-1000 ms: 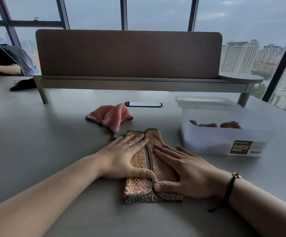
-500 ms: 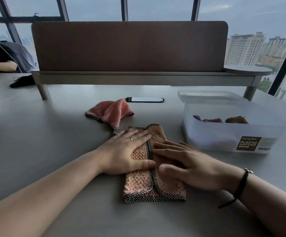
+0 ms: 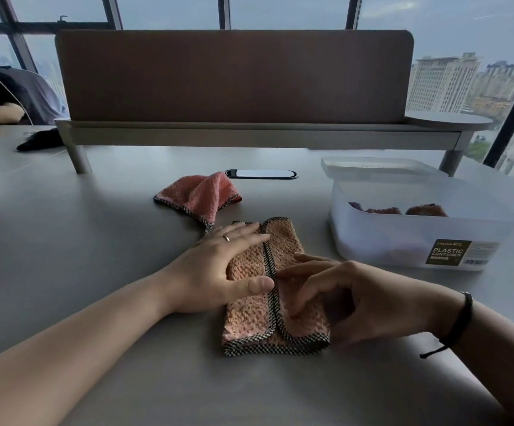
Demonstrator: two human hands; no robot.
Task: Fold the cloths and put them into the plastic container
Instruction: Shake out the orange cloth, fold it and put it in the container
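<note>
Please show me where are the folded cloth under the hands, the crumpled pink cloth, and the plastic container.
folded cloth [image 3: 249, 321], head view, near left flap.
crumpled pink cloth [image 3: 200, 195], head view, middle of its raised part.
plastic container [image 3: 403, 238], head view, front wall left of the label.

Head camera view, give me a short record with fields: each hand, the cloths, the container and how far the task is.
left hand: flat, pressing the left half of the folded cloth
right hand: fingers curled, on the right half of that cloth; grip unclear
second cloth: crumpled on the table, unfolded
plastic container: open, at the right, cloths already inside
lid: behind the container
task stage: one cloth partly folded, one untouched
</note>
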